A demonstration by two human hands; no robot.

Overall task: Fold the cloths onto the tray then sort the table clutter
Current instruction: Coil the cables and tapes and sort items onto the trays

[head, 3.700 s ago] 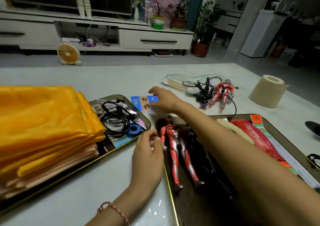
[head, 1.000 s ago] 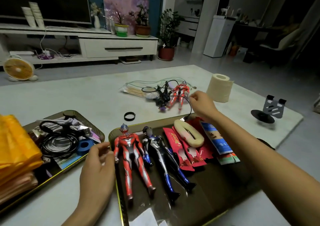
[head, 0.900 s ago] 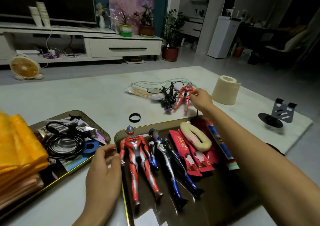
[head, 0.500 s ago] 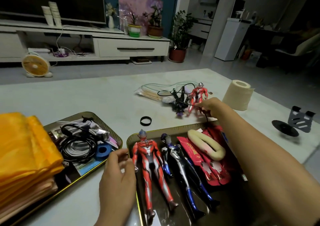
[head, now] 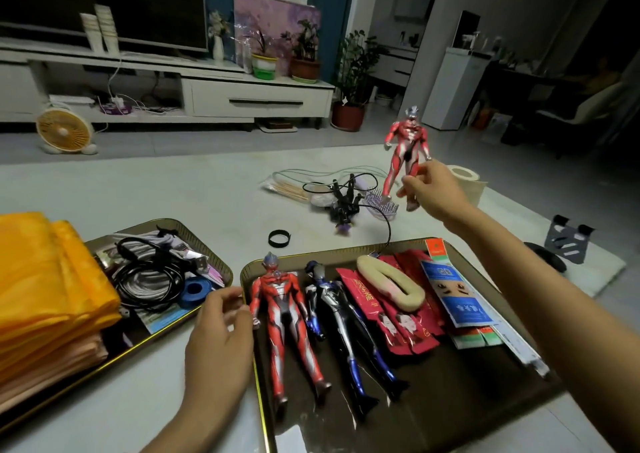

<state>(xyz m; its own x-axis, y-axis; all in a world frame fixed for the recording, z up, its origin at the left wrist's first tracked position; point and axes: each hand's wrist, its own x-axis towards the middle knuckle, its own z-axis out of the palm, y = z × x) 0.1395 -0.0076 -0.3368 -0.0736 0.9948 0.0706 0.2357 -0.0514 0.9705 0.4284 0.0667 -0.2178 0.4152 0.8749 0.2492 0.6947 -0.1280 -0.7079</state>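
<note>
Orange folded cloths (head: 45, 279) sit stacked on the left tray (head: 119, 336) beside coiled cables (head: 149, 279) and a blue tape roll (head: 194, 288). My left hand (head: 218, 341) rests with relaxed fingers against the near-left rim of the right tray (head: 450, 400), gripping nothing. On that tray I see a red figure (head: 284, 321) and a blue figure (head: 346, 324) lying side by side, then red packets (head: 391, 314). Further right, my right hand (head: 433, 192) pinches the raised figure (head: 403, 147) by its legs, upright in the air above the table (head: 173, 182), near a dark tangle (head: 343, 204) and a hairbrush (head: 381, 204).
</note>
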